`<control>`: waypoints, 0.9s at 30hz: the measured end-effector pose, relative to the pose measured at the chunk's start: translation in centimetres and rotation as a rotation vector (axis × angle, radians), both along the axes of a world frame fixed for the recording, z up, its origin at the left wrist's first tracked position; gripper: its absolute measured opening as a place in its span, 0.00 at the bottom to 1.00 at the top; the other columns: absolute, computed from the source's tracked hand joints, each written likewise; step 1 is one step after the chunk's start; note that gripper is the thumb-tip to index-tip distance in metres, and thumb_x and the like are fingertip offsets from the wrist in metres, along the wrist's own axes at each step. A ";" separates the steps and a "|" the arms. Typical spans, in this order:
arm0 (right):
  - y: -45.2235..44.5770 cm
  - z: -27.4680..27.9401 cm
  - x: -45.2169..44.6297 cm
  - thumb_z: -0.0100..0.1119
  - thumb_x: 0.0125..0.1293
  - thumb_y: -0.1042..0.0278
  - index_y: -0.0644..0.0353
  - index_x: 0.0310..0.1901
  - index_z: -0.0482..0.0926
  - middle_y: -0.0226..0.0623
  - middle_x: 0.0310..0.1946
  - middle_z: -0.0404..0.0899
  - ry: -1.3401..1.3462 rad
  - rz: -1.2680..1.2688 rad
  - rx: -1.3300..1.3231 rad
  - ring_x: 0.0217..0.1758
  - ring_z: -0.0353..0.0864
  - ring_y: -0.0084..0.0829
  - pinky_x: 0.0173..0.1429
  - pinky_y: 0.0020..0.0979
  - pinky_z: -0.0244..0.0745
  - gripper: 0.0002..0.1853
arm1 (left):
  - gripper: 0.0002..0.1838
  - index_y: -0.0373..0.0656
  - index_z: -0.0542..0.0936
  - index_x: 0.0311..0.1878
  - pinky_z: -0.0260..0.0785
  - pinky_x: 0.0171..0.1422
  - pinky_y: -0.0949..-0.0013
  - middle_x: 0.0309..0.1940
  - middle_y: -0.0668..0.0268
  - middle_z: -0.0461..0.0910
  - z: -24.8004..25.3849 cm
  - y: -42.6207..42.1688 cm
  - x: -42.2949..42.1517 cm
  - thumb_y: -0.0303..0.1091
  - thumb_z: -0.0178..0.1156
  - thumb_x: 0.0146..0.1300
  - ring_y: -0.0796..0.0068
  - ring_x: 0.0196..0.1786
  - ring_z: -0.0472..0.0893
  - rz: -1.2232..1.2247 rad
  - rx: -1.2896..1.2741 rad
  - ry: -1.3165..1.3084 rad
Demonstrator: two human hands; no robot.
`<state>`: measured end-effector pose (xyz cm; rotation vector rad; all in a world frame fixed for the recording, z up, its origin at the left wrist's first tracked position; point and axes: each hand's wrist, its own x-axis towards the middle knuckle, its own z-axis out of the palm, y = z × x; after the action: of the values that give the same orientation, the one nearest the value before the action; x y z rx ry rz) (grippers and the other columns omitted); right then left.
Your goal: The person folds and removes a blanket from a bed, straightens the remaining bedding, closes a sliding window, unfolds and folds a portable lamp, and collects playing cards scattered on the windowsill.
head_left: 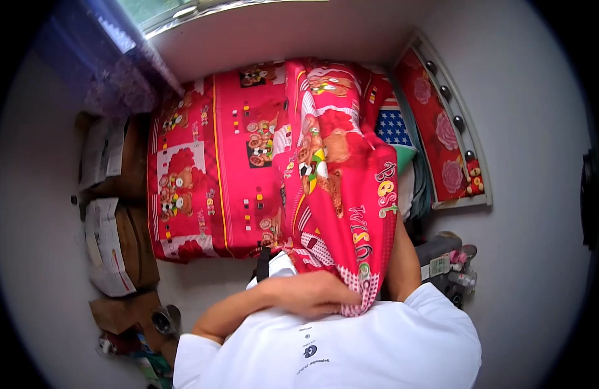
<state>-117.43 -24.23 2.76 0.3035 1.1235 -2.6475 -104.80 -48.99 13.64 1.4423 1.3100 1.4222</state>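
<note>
In the head view, the red cover (pixel 247 214), printed with bears and "Best Wish", lies over the bed and is bunched and raised on the side nearer the rose-patterned headboard (pixel 447 133). One gathered corner of it reaches down to the person's white shirt (pixel 325 356).

The left hand (pixel 312 293) holds that corner just in front of the shirt, its fingers bent and close together, pinching the hem. The right forearm (pixel 403 266) goes up behind the raised fold; its hand is hidden, so I cannot tell how those fingers are.

Beside the headboard, a starry blue cloth (pixel 393 128) and a green piece (pixel 405 157) show past the fold. Near the headboard's lower end, by the wall, small bottles (pixel 461 279) and a pink item (pixel 457 258) are crowded together next to a dark grey object.

Across the bed from the headboard stand an upper carton (pixel 105 152) and a lower carton (pixel 121 246), both with pale panels; their contents cannot be made out. Below them, a brown carton (pixel 121 316) has red and green items around it, too blurred to name, and a round, dark-mouthed container (pixel 164 320) next to it.
</note>
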 end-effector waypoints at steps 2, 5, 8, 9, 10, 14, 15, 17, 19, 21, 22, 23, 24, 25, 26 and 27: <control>0.5 1.1 0.4 0.49 0.75 0.47 0.60 0.62 0.72 0.39 0.58 0.77 0.039 -0.011 0.058 0.57 0.78 0.35 0.64 0.39 0.73 0.26 | 0.16 0.33 0.72 0.54 0.70 0.41 0.54 0.30 0.49 0.75 -2.1 0.1 -0.7 0.21 0.56 0.61 0.47 0.35 0.78 0.186 0.055 -0.001; 1.6 3.0 0.2 0.48 0.76 0.50 0.61 0.64 0.71 0.39 0.59 0.76 0.092 -0.023 0.151 0.59 0.77 0.36 0.66 0.39 0.72 0.25 | 0.17 0.34 0.72 0.58 0.69 0.44 0.52 0.36 0.43 0.77 -1.3 -0.5 -3.1 0.25 0.53 0.66 0.44 0.40 0.79 0.462 -0.188 -0.096; 2.0 4.4 0.0 0.47 0.76 0.53 0.61 0.65 0.71 0.40 0.61 0.76 0.130 -0.015 0.229 0.61 0.77 0.37 0.68 0.40 0.71 0.24 | 0.17 0.34 0.72 0.58 0.68 0.43 0.51 0.34 0.42 0.77 -2.4 -0.8 -3.4 0.26 0.52 0.67 0.42 0.39 0.79 0.697 -0.111 -0.144; 2.0 4.7 0.0 0.47 0.77 0.54 0.61 0.65 0.71 0.40 0.61 0.76 0.139 -0.009 0.251 0.62 0.77 0.37 0.68 0.40 0.71 0.24 | 0.17 0.33 0.72 0.58 0.69 0.44 0.51 0.35 0.42 0.78 -3.6 -0.5 -3.2 0.27 0.52 0.67 0.42 0.39 0.79 0.755 -0.038 -0.107; 1.9 4.9 -0.1 0.47 0.77 0.55 0.61 0.66 0.70 0.41 0.62 0.76 0.145 0.001 0.275 0.63 0.77 0.38 0.69 0.40 0.71 0.24 | 0.17 0.33 0.72 0.58 0.69 0.45 0.50 0.35 0.42 0.78 -5.4 0.3 -2.9 0.27 0.52 0.67 0.42 0.40 0.79 0.812 0.032 -0.071; 2.4 4.6 0.3 0.46 0.78 0.58 0.62 0.68 0.70 0.41 0.64 0.75 0.156 0.039 0.408 0.65 0.76 0.39 0.72 0.40 0.70 0.23 | 0.19 0.32 0.72 0.60 0.69 0.58 0.53 0.48 0.44 0.78 -7.4 0.8 -2.5 0.30 0.53 0.68 0.46 0.53 0.78 0.713 -0.111 -0.129; 2.9 4.3 0.9 0.45 0.79 0.59 0.62 0.68 0.70 0.42 0.64 0.75 0.154 0.034 0.450 0.66 0.76 0.39 0.72 0.40 0.69 0.23 | 0.19 0.31 0.72 0.60 0.69 0.61 0.55 0.52 0.45 0.78 -7.9 0.9 -2.6 0.30 0.53 0.69 0.47 0.56 0.78 0.675 -0.131 -0.138; 4.3 3.6 3.3 0.48 0.76 0.65 0.65 0.67 0.70 0.45 0.64 0.75 0.147 0.001 0.564 0.66 0.76 0.39 0.72 0.41 0.70 0.22 | 0.19 0.32 0.72 0.60 0.69 0.60 0.56 0.50 0.45 0.79 -8.9 0.9 -2.4 0.31 0.54 0.69 0.49 0.55 0.79 0.691 -0.096 -0.149; 4.7 5.2 6.4 0.54 0.72 0.73 0.66 0.66 0.71 0.45 0.62 0.77 0.107 0.096 0.619 0.65 0.77 0.40 0.70 0.42 0.71 0.22 | 0.18 0.33 0.73 0.59 0.70 0.59 0.57 0.48 0.46 0.79 -9.7 0.6 -2.5 0.31 0.54 0.69 0.50 0.54 0.79 0.686 -0.105 -0.193; 6.2 6.4 9.4 0.55 0.69 0.77 0.68 0.65 0.71 0.50 0.61 0.77 0.139 0.173 0.663 0.63 0.78 0.42 0.69 0.44 0.73 0.23 | 0.17 0.34 0.75 0.58 0.71 0.56 0.61 0.46 0.50 0.80 -10.2 -0.2 -3.0 0.29 0.53 0.68 0.59 0.50 0.81 0.632 -0.135 -0.272; 6.6 6.8 10.3 0.56 0.67 0.79 0.69 0.65 0.71 0.52 0.61 0.77 0.152 0.212 0.682 0.63 0.79 0.44 0.68 0.45 0.74 0.24 | 0.16 0.34 0.75 0.57 0.71 0.56 0.63 0.45 0.51 0.81 -11.1 -0.4 -3.0 0.28 0.53 0.68 0.61 0.49 0.81 0.653 -0.124 -0.280; 5.6 8.4 10.9 0.56 0.66 0.79 0.70 0.64 0.71 0.54 0.60 0.77 0.131 0.145 0.596 0.62 0.80 0.45 0.68 0.46 0.74 0.23 | 0.16 0.34 0.76 0.57 0.71 0.55 0.64 0.45 0.52 0.81 -12.0 -0.5 -2.9 0.28 0.52 0.68 0.64 0.49 0.81 0.676 -0.116 -0.287; 3.7 10.9 11.7 0.56 0.66 0.80 0.71 0.63 0.72 0.55 0.60 0.77 0.109 0.079 0.509 0.61 0.80 0.46 0.67 0.47 0.75 0.23 | 0.15 0.34 0.77 0.56 0.71 0.54 0.67 0.44 0.56 0.82 -12.5 -0.6 -2.9 0.27 0.52 0.68 0.71 0.46 0.80 0.683 -0.104 -0.338; 2.7 12.0 12.2 0.56 0.65 0.81 0.72 0.63 0.72 0.57 0.60 0.77 0.086 0.014 0.423 0.60 0.81 0.47 0.67 0.48 0.75 0.23 | 0.15 0.34 0.77 0.56 0.71 0.53 0.68 0.43 0.57 0.82 -12.3 -1.1 -3.1 0.27 0.52 0.68 0.73 0.46 0.79 0.652 -0.142 -0.383; 3.4 11.8 12.8 0.57 0.64 0.80 0.74 0.62 0.73 0.57 0.60 0.77 0.037 -0.092 0.449 0.59 0.81 0.49 0.67 0.48 0.75 0.23 | 0.16 0.34 0.77 0.56 0.71 0.53 0.68 0.43 0.58 0.82 -11.7 -1.8 -3.4 0.26 0.52 0.68 0.74 0.45 0.79 0.620 -0.179 -0.428; 3.9 11.7 13.3 0.57 0.64 0.80 0.75 0.62 0.73 0.57 0.60 0.77 0.034 -0.110 0.427 0.59 0.81 0.49 0.67 0.49 0.76 0.23 | 0.16 0.34 0.76 0.57 0.71 0.52 0.69 0.42 0.59 0.82 -11.4 -2.1 -3.5 0.26 0.52 0.68 0.75 0.45 0.78 0.585 -0.214 -0.472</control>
<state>-104.15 -20.31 14.42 0.4088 1.7278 -2.4862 -108.32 -51.09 2.20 0.5394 1.5659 1.7805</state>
